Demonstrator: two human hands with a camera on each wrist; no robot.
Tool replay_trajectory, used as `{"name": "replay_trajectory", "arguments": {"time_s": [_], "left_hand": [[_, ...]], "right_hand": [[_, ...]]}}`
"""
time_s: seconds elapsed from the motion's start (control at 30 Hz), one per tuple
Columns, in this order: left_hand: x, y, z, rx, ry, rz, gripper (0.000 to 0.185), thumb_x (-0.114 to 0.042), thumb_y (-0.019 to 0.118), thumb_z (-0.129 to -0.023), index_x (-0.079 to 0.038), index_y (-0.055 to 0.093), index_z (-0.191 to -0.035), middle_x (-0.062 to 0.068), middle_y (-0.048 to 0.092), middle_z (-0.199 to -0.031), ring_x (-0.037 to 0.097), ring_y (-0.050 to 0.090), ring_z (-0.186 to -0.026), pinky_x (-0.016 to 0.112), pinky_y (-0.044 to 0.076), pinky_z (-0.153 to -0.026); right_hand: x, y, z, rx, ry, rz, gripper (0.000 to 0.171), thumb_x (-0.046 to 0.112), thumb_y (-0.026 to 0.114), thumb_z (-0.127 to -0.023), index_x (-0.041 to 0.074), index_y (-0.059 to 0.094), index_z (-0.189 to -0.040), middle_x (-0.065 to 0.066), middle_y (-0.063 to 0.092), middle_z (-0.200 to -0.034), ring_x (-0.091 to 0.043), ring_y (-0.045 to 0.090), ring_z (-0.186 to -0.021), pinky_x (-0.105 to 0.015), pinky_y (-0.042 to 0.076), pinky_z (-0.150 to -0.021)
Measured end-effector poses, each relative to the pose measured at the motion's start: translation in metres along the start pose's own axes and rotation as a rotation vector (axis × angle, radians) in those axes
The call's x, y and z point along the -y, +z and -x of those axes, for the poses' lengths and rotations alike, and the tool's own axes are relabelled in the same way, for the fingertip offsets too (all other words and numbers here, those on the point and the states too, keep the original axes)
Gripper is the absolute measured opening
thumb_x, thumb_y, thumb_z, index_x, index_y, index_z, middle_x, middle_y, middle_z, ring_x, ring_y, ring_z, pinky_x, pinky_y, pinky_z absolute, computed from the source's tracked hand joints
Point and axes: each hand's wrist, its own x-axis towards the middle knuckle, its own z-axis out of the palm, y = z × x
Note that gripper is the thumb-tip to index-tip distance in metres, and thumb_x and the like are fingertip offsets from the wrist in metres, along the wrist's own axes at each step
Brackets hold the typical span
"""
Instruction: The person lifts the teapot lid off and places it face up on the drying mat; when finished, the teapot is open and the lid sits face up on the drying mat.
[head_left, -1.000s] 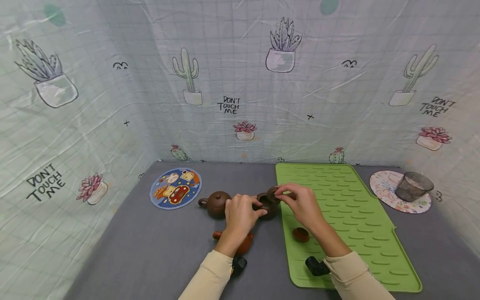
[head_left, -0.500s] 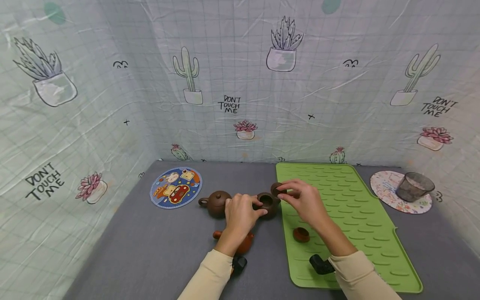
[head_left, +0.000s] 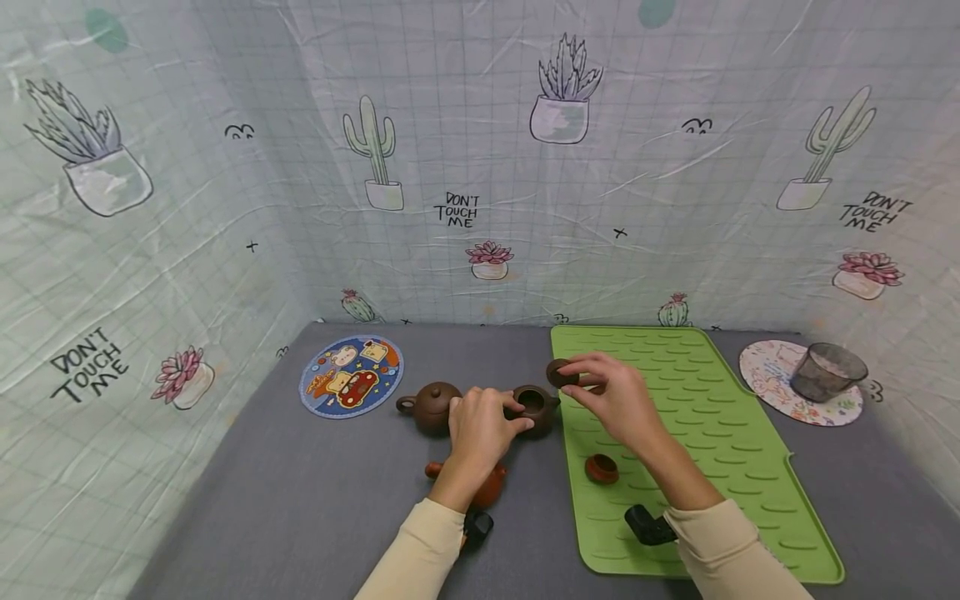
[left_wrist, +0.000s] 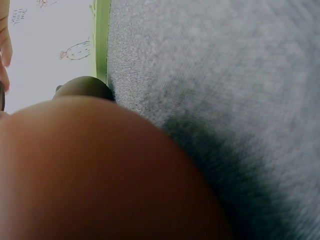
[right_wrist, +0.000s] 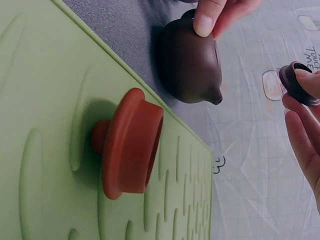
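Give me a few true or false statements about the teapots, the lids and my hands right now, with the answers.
1. The right hand pinches a dark lid. True.
2. The dark teapot under the left hand has its lid on. False: its mouth is open.
3. A reddish lid lies on the green mat. True.
4. The glass cup stands on the green mat. False: it stands on the round coaster at far right.

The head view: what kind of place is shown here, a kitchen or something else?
Probably a staged tabletop set, not a kitchen: a cactus-print cloth forms the walls around a grey table, where small clay teapots, a green mat and coasters are laid out.
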Motion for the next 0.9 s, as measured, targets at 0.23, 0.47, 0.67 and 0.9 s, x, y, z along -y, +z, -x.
{"name": "replay_trajectory", "arguments": {"time_s": [0.23, 0.47, 0.67, 0.9], "left_hand": [[0.001, 0.000, 0.000, -0.002, -0.001, 0.011, 0.024, -0.044, 0.091, -0.070, -0.030, 0.085, -0.089, -0.011, 0.079, -0.114, 0.016, 0.066, -0.083, 0.025, 0.027, -0.063], [0.001, 0.000, 0.001, -0.002, -0.002, 0.015, 0.024, -0.044, 0.092, -0.070, -0.030, 0.085, -0.088, -0.011, 0.079, -0.114, 0.016, 0.066, -0.082, 0.025, 0.027, -0.063], [0.001, 0.000, 0.001, -0.005, -0.002, 0.020, 0.024, -0.044, 0.092, -0.070, -0.030, 0.085, -0.088, -0.011, 0.079, -0.112, 0.016, 0.066, -0.083, 0.026, 0.027, -0.063], [0.001, 0.000, 0.000, -0.002, -0.007, 0.024, 0.023, -0.044, 0.092, -0.070, -0.030, 0.085, -0.088, -0.012, 0.079, -0.113, 0.016, 0.066, -0.083, 0.026, 0.026, -0.063]], "right_hand": [[-0.003, -0.004, -0.001, -0.014, -0.016, 0.012, 0.022, 0.003, 0.081, -0.085, 0.010, 0.079, -0.106, -0.012, 0.073, -0.119, -0.027, 0.079, -0.090, -0.028, 0.063, -0.072], [-0.008, -0.005, 0.002, -0.007, 0.000, 0.012, 0.021, 0.003, 0.080, -0.086, 0.008, 0.078, -0.106, -0.013, 0.072, -0.119, -0.030, 0.078, -0.092, -0.030, 0.063, -0.073], [-0.011, -0.007, 0.003, -0.018, 0.015, 0.025, 0.021, 0.002, 0.079, -0.086, 0.009, 0.078, -0.106, -0.012, 0.073, -0.118, -0.031, 0.078, -0.093, -0.029, 0.063, -0.073], [-0.014, -0.009, 0.003, -0.006, 0.027, 0.004, 0.021, 0.001, 0.079, -0.086, 0.009, 0.078, -0.106, -0.014, 0.073, -0.118, -0.032, 0.077, -0.094, -0.031, 0.064, -0.075]]}}
